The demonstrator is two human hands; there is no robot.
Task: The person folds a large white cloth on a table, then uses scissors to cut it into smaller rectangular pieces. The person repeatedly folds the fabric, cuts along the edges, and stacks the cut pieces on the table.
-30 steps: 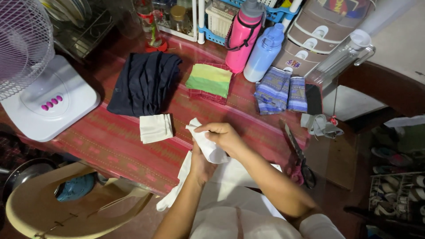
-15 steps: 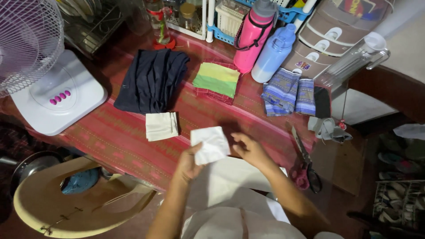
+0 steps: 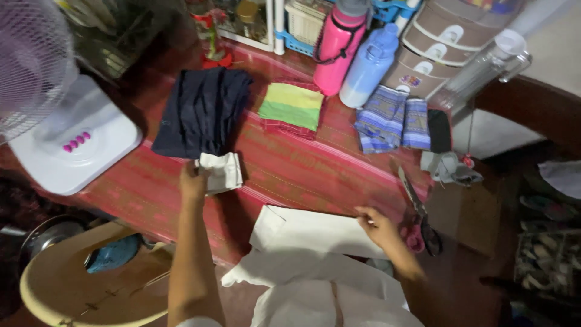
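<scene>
My left hand (image 3: 192,179) rests on a small stack of folded white cloths (image 3: 223,171) lying on the red striped mat (image 3: 315,172), just below a folded dark navy garment (image 3: 203,112). My right hand (image 3: 376,224) holds the right edge of a larger white cloth (image 3: 315,233) spread flat near the mat's front edge. More white fabric (image 3: 315,290) lies in my lap below it.
A green-and-yellow folded cloth (image 3: 290,106), blue patterned cloths (image 3: 390,124), a pink bottle (image 3: 339,48) and a pale blue bottle (image 3: 369,72) sit at the back. Scissors (image 3: 417,212) lie right of my right hand. A white fan (image 3: 66,133) stands left. A round stool (image 3: 91,278) is lower left.
My left hand moved left and up with the small folded white piece and set it on the stack. My right hand moved right onto the large white cloth.
</scene>
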